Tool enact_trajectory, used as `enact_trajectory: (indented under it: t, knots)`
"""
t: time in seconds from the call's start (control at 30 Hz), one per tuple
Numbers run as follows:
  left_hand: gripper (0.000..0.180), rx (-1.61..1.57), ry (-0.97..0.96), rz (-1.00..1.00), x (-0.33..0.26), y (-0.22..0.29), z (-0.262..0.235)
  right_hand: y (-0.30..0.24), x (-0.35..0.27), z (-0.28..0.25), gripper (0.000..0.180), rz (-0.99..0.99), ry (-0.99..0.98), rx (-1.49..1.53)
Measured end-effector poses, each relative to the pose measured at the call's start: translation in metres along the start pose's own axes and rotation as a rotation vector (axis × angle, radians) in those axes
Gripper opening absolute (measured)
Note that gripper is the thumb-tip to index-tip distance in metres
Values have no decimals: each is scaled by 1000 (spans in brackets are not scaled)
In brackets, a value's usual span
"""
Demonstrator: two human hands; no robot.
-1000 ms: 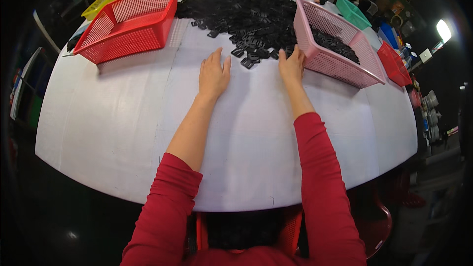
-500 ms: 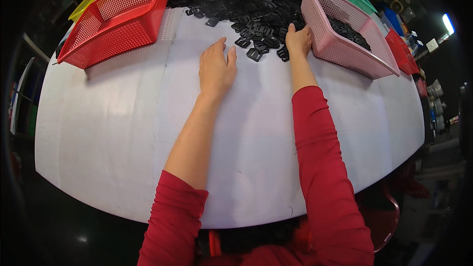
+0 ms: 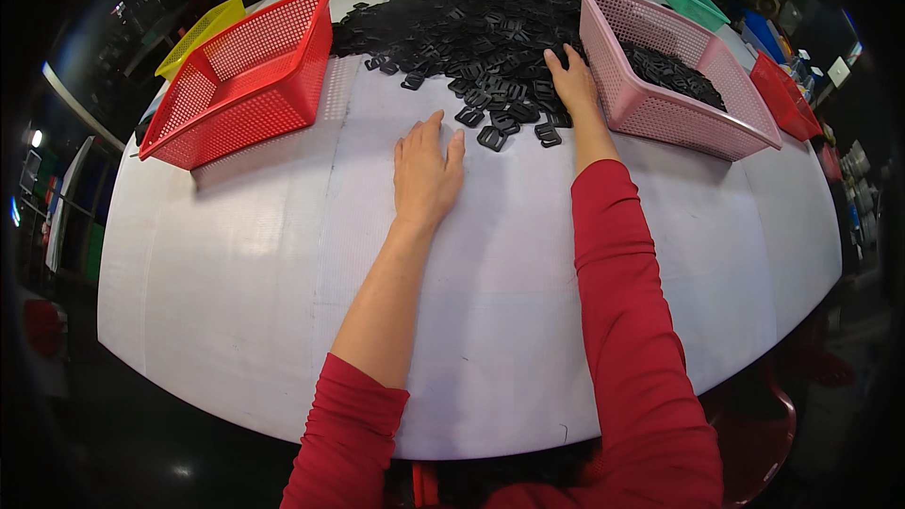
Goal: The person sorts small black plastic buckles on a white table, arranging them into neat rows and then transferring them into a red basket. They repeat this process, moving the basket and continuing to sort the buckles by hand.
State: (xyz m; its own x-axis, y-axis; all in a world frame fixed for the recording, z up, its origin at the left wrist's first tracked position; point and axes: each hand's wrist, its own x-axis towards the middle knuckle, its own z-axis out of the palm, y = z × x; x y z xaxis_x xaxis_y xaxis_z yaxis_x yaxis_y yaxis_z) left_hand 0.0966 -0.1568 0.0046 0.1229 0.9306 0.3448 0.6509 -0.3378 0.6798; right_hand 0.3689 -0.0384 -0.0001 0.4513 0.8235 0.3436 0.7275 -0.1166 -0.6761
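My right hand (image 3: 577, 87) has gone farther in along the left wall of the pink basket (image 3: 650, 111), at one o'clock, and is now beside the deeper part of the heap of black buckles (image 3: 462, 28) at twelve. As I judge it, that brings more of them within reach. Thumb and fingers stand apart in this grip; I can't tell whether anything sits under the palm. My left hand (image 3: 426, 172) stays short of the heap, over the bare tabletop (image 3: 490, 273), thumb spread and nothing visible in its grip. More buckles lie inside the pink basket.
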Motion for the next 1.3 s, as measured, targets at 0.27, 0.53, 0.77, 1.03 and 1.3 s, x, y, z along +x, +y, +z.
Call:
enact_trajectory:
  t: [0.27, 0.53, 0.77, 1.03, 1.3]
  knots:
    - [55, -37, 32, -14, 1, -6, 0, -19, -23, 12, 63, -249, -295, 253]
    - [59, 28, -1, -32, 1, -5, 1, -25, -29, 7, 57, -209, -372, 312]
    - [56, -154, -22, -41, 2, -1, 2, -50, -68, 3, 47, -341, -665, 318]
    - [43, -542, -27, -53, -30, -8, -24, -75, -147, -59, 38, -329, -825, 311]
    - [22, -396, -241, 42, -155, 30, -79, -64, -258, -155, 20, -674, -705, 141]
